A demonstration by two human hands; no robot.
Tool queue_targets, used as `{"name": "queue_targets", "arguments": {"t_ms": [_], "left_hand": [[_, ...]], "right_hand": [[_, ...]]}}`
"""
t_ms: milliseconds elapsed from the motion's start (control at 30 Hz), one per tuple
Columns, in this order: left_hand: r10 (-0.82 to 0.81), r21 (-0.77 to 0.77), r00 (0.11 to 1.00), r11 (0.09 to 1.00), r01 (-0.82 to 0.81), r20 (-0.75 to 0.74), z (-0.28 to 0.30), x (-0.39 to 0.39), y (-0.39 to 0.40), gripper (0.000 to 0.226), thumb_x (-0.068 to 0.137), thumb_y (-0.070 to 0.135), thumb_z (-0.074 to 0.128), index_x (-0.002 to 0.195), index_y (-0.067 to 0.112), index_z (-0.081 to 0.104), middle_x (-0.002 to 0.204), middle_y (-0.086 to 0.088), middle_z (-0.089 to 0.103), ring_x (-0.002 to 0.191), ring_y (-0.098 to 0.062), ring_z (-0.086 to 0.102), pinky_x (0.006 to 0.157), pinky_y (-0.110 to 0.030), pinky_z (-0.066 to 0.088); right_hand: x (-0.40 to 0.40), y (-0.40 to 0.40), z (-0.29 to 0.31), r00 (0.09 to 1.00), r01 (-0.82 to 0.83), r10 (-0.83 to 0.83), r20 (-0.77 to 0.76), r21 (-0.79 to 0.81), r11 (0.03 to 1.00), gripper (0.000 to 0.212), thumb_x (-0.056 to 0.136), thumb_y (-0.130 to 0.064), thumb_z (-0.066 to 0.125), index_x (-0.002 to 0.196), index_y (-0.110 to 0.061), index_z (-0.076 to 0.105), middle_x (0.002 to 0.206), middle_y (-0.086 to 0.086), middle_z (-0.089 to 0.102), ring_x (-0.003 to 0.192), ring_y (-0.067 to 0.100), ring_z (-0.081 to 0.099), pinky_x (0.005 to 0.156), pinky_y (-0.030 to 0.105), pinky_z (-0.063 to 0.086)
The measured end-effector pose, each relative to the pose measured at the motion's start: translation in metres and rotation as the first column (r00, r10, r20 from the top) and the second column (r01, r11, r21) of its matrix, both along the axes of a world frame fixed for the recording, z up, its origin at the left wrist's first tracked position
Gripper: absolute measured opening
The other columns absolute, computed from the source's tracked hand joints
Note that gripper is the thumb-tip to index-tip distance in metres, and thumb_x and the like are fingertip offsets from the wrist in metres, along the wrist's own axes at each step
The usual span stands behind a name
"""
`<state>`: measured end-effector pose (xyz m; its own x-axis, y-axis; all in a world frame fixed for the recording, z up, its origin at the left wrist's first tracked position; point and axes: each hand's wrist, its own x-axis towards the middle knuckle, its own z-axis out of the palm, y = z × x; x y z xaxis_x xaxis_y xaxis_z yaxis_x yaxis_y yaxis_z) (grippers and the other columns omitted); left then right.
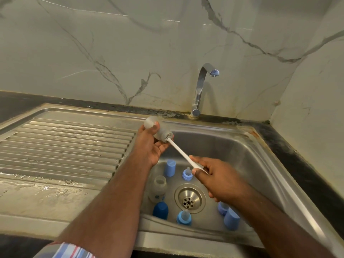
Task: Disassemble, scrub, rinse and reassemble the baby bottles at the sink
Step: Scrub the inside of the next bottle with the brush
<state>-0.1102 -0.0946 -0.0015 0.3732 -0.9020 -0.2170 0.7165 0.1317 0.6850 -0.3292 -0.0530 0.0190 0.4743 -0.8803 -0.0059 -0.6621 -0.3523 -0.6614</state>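
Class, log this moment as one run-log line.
step: scrubbing | left hand: holds bottle | right hand: grips bottle brush | tap: off

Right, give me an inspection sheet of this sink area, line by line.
Surface: steel sink with a wet drainboard to its left.
Job's things: left hand holds a clear bottle; right hand holds the brush, whose head is in the bottle's mouth. In the basin: a second bottle, three light blue caps, a dark blue cap, two teat collars.
Clutter: nothing seen.
Hands: both busy, over the basin.
Cables: nothing seen.
Surroundings: tap, no water running; marble-look wall; dark counter, grime along the sink's back edge.
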Motion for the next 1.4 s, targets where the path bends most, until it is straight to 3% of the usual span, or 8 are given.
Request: {"name": "queue_targets", "arguments": {"t_ms": [167, 333, 600, 767, 900, 1100, 1233, 1400], "left_hand": [[-0.115, -0.023, 0.992, 0.993, 0.116, 0.049, 0.003, -0.013, 0.004, 0.033, 0.099, 0.018, 0.063, 0.131, 0.019, 0.054, 0.127, -0.025, 0.059, 0.095, -0.043, 0.072, 0.076, -0.047, 0.063], [-0.154, -0.04, 0.985, 0.987, 0.157, 0.079, 0.003, -0.017, 0.005, 0.044, 0.097, 0.015, 0.066, 0.137, 0.022, 0.049, 0.13, -0.026, 0.061, 0.102, -0.044, 0.072, 0.074, -0.045, 0.063], [-0.121, -0.027, 0.985, 0.992, 0.125, 0.122, 0.001, -0.016, 0.006, 0.052, 0.095, 0.014, 0.068, 0.141, 0.027, 0.047, 0.129, -0.023, 0.06, 0.102, -0.044, 0.072, 0.078, -0.05, 0.063], [-0.129, -0.038, 0.988, 0.991, 0.132, 0.082, 0.002, -0.016, 0.005, 0.048, 0.095, 0.015, 0.068, 0.138, 0.026, 0.048, 0.13, -0.024, 0.061, 0.099, -0.041, 0.073, 0.075, -0.046, 0.063], [-0.111, -0.037, 0.984, 0.992, 0.118, 0.138, 0.001, -0.018, 0.004, 0.054, 0.094, 0.009, 0.069, 0.138, 0.031, 0.047, 0.126, -0.02, 0.06, 0.098, -0.04, 0.074, 0.078, -0.049, 0.063], [-0.077, -0.036, 0.99, 0.996, 0.082, 0.121, 0.001, -0.015, 0.005, 0.052, 0.095, 0.011, 0.069, 0.139, 0.029, 0.047, 0.126, -0.021, 0.061, 0.099, -0.042, 0.072, 0.079, -0.051, 0.063], [-0.087, -0.021, 0.982, 0.996, 0.092, 0.168, 0.001, -0.015, 0.004, 0.055, 0.094, 0.011, 0.069, 0.14, 0.032, 0.047, 0.124, -0.018, 0.062, 0.091, -0.036, 0.075, 0.078, -0.049, 0.063], [-0.1, 0.007, 0.967, 0.995, 0.102, 0.235, -0.001, -0.016, 0.005, 0.056, 0.095, 0.012, 0.068, 0.141, 0.036, 0.048, 0.128, -0.016, 0.058, 0.101, -0.039, 0.072, 0.079, -0.05, 0.063]], "right_hand": [[0.012, -0.001, -0.003, 0.98, -0.026, -0.036, -0.194, -0.309, 0.951, 0.051, 0.105, -0.036, 0.043, 0.154, -0.038, 0.031, 0.116, -0.003, 0.06, 0.095, 0.011, 0.057, 0.082, 0.028, 0.049], [0.018, -0.001, -0.005, 0.903, -0.018, -0.134, -0.407, -0.349, 0.937, 0.066, 0.106, -0.025, 0.038, 0.158, -0.037, 0.0, 0.123, 0.007, 0.04, 0.078, 0.018, 0.047, 0.068, 0.033, 0.044], [0.013, -0.006, -0.011, 0.978, -0.048, -0.015, -0.209, -0.296, 0.954, 0.055, 0.104, -0.034, 0.041, 0.155, -0.044, 0.022, 0.107, -0.002, 0.053, 0.095, 0.014, 0.053, 0.086, 0.034, 0.048], [0.017, -0.001, -0.004, 0.924, -0.015, -0.105, -0.367, -0.311, 0.95, 0.065, 0.105, -0.026, 0.037, 0.157, -0.04, 0.002, 0.119, 0.004, 0.034, 0.069, 0.01, 0.042, 0.069, 0.031, 0.045], [0.026, 0.004, -0.005, 0.865, -0.042, -0.099, -0.491, -0.268, 0.962, 0.078, 0.1, -0.012, 0.042, 0.159, -0.033, -0.005, 0.127, 0.01, 0.043, 0.079, 0.015, 0.045, 0.071, 0.03, 0.042], [0.018, 0.001, -0.004, 0.98, -0.131, 0.093, -0.173, -0.224, 0.966, 0.062, 0.099, -0.02, 0.045, 0.156, -0.037, 0.028, 0.121, -0.005, 0.061, 0.095, 0.008, 0.053, 0.071, 0.014, 0.036], [0.016, -0.003, -0.009, 0.966, -0.079, -0.008, -0.259, -0.324, 0.943, 0.061, 0.104, -0.026, 0.039, 0.158, -0.037, 0.016, 0.11, -0.004, 0.052, 0.098, 0.015, 0.053, 0.087, 0.031, 0.048], [0.015, -0.001, -0.001, 0.984, -0.072, 0.06, -0.169, -0.066, 0.995, 0.063, 0.099, -0.016, 0.045, 0.154, -0.042, 0.028, 0.104, 0.001, 0.066, 0.069, 0.008, 0.059, 0.056, 0.022, 0.046]]}}
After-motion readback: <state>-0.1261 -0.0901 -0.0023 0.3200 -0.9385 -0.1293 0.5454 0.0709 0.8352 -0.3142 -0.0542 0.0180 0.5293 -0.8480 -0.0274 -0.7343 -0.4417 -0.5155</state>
